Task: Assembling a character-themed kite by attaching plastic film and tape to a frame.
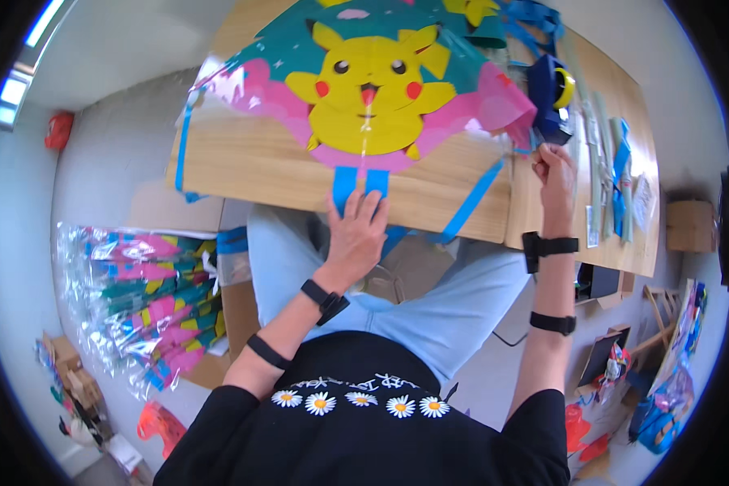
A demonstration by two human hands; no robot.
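A diamond-shaped plastic kite (454, 130) in teal and pink, with a yellow cartoon figure, lies spread on the wooden table. Two blue ribbon tails (346, 185) come off its near point. My left hand (358, 235) rests on these tails at the table's front edge, fingers stretched out. At the kite's right corner, my right hand (554, 170) is closed in a pinch; whatever is between its fingers is hidden. Just beyond it stands a dark blue tape dispenser (547, 101) with a yellow roll.
Wrapped rods (603, 170) and blue ribbons lie on the table's right side. More blue ribbon (474, 202) hangs over the front edge. On my left, clear bags of folded kites (150, 296) sit on a cardboard box. A carton (690, 226) stands at far right.
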